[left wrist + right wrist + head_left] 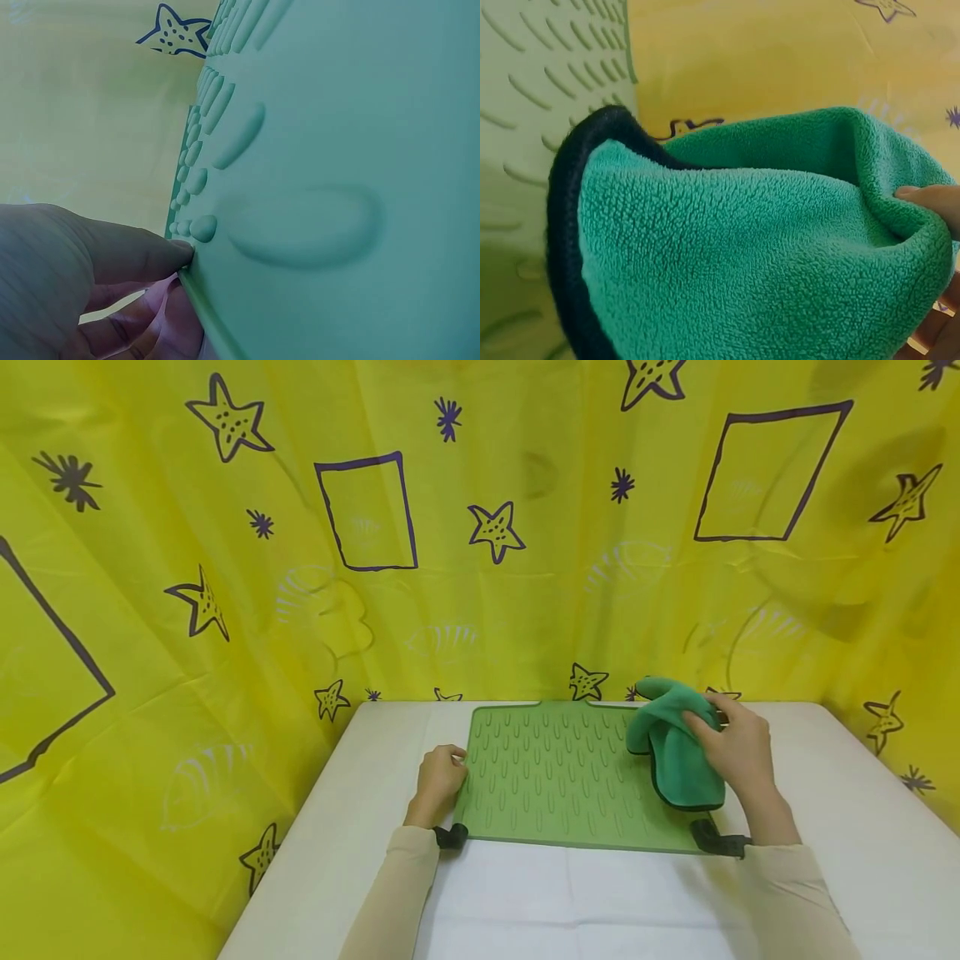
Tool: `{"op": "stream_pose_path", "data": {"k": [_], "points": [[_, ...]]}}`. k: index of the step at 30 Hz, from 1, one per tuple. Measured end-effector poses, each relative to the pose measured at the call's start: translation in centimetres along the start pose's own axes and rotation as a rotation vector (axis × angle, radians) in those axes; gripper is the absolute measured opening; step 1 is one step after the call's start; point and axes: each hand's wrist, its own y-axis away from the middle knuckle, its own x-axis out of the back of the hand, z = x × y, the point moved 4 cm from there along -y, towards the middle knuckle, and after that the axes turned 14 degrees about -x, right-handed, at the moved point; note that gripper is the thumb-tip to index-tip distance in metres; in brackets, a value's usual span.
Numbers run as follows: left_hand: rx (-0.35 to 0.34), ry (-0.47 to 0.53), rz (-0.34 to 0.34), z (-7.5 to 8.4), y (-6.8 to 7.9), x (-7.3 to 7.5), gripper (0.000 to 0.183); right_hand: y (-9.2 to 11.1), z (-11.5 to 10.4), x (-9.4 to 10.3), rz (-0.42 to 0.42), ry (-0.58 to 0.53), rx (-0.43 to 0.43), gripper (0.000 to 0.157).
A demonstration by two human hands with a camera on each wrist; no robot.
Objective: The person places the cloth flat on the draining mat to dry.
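Left hand [441, 777] pinches green mat [555, 777] by its left edge — likely steadying it; right hand [744, 750] pinches bunched cloth [681, 764] at mat's right.

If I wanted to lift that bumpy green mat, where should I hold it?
Probably by its left edge, coming from the left, thumb on the bumpy face and fingers behind. The bumpy green mat has a thin edge there, which the left hand pinches; the green cloth hides part of its right side.
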Motion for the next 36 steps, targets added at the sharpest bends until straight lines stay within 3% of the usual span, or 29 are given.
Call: {"op": "stream_pose_path", "data": {"k": [14,24,36], "points": [[-0.018,-0.009,0.009,0.2,-0.1,0.0,0.032,1.0,-2.0,-2.2,-0.047,-0.055,0.117,0.031],[-0.014,0.0,0.008,0.2,0.1,0.1,0.031,1.4,-2.6,-3.5,-0.104,-0.102,0.13,0.029],[-0.003,0.014,0.006,-0.1,0.0,0.0,0.031,2.4,-3.6,-5.9,-0.132,-0.298,0.118,0.027]]}}
